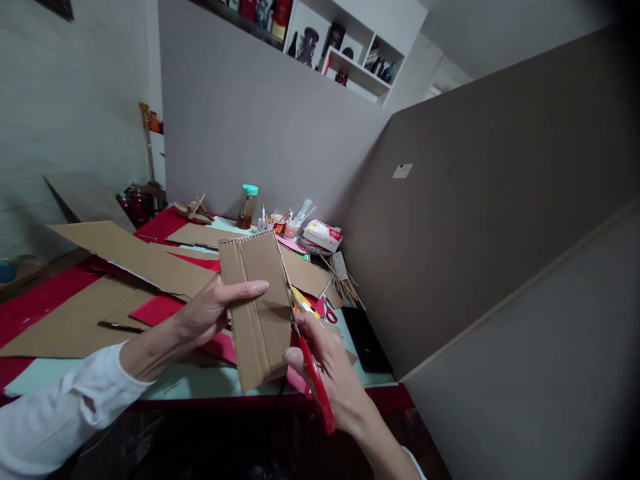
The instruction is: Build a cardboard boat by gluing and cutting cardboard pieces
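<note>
My left hand (220, 303) grips a piece of brown corrugated cardboard (255, 333) by its left side, thumb pressed flat on the face and the other fingers hidden behind. The piece is held up over the front of the table, with a ragged, fluted top edge and a crease running down it. In my right hand (323, 360) is a pair of scissors with red handles (316, 387). Their blades lie along the cardboard's right edge, pointing away from me; whether they are parted is hard to make out.
Large cardboard sheets (130, 257) and red paper (157, 310) cover the table's left side. Behind stand a bottle with a turquoise lid (247, 207), cups of sticks and a tissue pack (323, 235). A black tablet-like slab (367, 340) lies beside the right partition (475, 200).
</note>
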Demonstrator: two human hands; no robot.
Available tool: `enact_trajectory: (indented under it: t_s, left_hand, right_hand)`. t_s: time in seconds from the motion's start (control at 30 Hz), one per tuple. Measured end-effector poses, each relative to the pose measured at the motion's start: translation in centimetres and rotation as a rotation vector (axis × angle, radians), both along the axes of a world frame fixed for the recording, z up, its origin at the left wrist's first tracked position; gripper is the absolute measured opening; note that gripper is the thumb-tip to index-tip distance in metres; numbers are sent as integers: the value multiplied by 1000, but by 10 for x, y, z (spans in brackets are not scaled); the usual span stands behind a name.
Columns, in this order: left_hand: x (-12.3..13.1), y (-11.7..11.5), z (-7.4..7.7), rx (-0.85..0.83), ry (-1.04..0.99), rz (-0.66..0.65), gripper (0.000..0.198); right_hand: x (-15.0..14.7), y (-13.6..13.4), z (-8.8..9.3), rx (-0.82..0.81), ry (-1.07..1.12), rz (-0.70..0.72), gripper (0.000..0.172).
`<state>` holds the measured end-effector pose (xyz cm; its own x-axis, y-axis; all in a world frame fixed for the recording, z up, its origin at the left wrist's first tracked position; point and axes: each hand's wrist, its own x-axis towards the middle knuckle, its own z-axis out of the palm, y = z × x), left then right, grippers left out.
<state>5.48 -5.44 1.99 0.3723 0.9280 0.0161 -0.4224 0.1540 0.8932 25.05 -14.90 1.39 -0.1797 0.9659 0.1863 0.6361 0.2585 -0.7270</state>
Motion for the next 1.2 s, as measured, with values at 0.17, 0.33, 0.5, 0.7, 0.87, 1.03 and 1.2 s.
enact_trajectory:
  t_s: [0.17, 0.33, 0.5, 0.7, 0.87, 1.03, 1.2]
  left_hand:
    - [-1, -8, -2, -15, -11, -2, 41]
    - [1, -19, -8, -65, 8, 42, 49]
    - [2, -26, -10, 26, 76, 4, 36]
    - [-3, -34, -8, 77, 216, -61, 49]
    - [-6, -36, -12, 65, 253, -69, 51]
    - [-5, -36, -18, 40, 242, -69, 53]
    - [-1, -38, -22, 158, 248, -70, 42]
  right_hand:
    - [-1, 1, -5, 104, 18, 45, 25]
    - [-5, -3, -12, 161, 73, 79, 34]
    - [-4, 0, -10, 141, 48, 53, 38]
    - [0, -1, -5, 135, -36, 38, 45]
    - [-2, -4, -11, 163, 1, 15, 52]
    - [-2, -1, -16, 152, -23, 21, 51]
    - [-2, -1, -11, 48, -117, 5, 52]
